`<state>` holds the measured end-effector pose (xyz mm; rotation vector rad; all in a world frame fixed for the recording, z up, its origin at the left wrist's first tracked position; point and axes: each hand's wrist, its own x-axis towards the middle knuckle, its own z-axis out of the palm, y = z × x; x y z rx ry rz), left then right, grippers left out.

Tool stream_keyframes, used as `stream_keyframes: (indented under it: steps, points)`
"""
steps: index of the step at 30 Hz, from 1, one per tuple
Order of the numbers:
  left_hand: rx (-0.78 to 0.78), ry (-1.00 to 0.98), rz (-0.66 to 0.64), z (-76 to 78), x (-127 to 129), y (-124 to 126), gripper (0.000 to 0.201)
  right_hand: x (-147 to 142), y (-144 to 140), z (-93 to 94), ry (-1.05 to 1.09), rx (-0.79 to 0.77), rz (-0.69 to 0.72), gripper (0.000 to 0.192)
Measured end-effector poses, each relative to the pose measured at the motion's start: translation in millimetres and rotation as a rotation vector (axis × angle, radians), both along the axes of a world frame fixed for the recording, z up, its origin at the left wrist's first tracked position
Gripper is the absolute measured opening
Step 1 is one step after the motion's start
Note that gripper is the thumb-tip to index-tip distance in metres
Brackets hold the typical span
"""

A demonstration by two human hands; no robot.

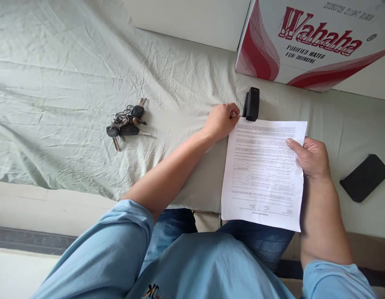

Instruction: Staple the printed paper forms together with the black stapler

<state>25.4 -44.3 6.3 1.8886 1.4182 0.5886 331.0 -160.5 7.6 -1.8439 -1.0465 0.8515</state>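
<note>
A bunch of dark keys on a ring (125,124) lies well to the left of the white printed paper sheet (263,172), on the wrinkled pale green bedsheet (61,83). The left hand (220,121) pinches something small at the sheet's top left corner, fingers closed; what it is, too small to tell. Just beyond that corner stands the small black stapler (251,104). The right hand (311,158) grips the sheet's right edge, thumb on top. Best to keep that edge pinned flat so the corner stays square. A flat black phone (364,177) lies right of the sheet, a red-and-white cardboard water box (311,41) beyond it.
</note>
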Motion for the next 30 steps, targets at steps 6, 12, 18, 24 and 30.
stream_keyframes:
  steps: [6, 12, 18, 24, 30]
  points:
    - [0.022, 0.025, 0.031, -1.7, 3, -8, 0.039, 0, 0, -4.8, -0.006, 0.064, 0.009, 0.048]
    - [0.176, -0.08, -0.006, -6.9, 0, -17, 0.066, -1, -1, -6.6, -0.033, 0.043, 0.026, 0.057]
    - [0.266, -0.113, -0.126, -11.3, -6, -14, 0.059, 2, -1, -9.7, -0.01, 0.041, 0.043, 0.049]
    - [0.256, 0.008, -0.132, -18.3, -4, -19, 0.063, 2, 0, -17.2, 0.008, 0.112, 0.08, 0.047]
    - [0.222, -0.023, -0.105, -15.7, -4, -17, 0.057, 1, 0, -24.7, 0.05, 0.193, 0.09, 0.048]
